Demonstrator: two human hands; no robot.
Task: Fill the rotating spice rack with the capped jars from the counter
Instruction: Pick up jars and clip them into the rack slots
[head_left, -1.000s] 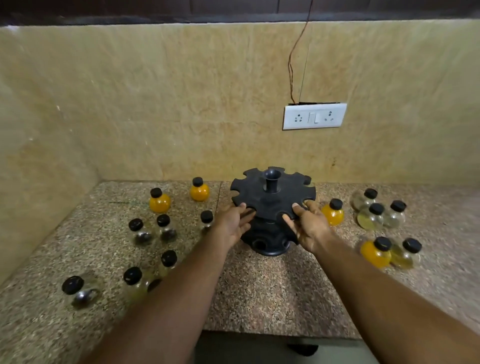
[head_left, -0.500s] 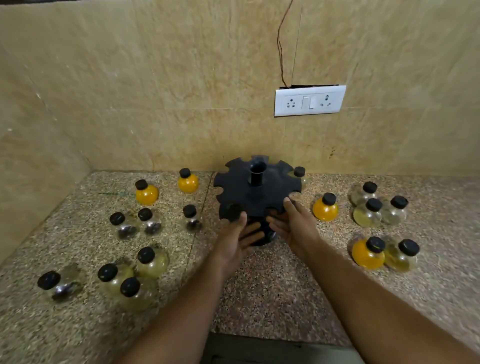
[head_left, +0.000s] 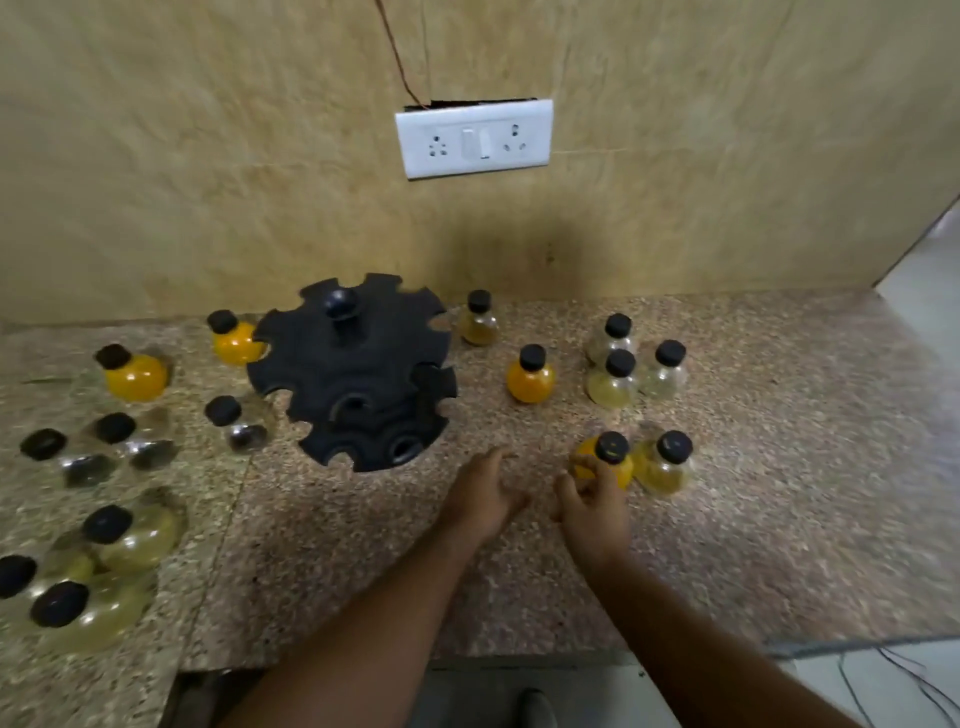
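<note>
Black rotating spice rack (head_left: 358, 364) on a speckled stone counter (head_left: 363, 571), seen from the counter's front edge. Capped jars stand around the rack on both sides. To its left, an orange jar (head_left: 234, 340) touches the rim and a clear jar (head_left: 241, 426) stands just beside the lower tier. To its right rear stands a yellowish jar (head_left: 479, 327). Well right of it is a cluster of pale jars (head_left: 618, 384). In front and to the right of the rack, the left hand (head_left: 483, 499) hovers with fingers loose, holding nothing. Just beside it, the right hand (head_left: 592, 504) curls against a near orange jar (head_left: 605, 465); blur hides whether it grips. Above the rack, a white socket plate (head_left: 474, 137) with a trailing wire (head_left: 400, 57).
</note>
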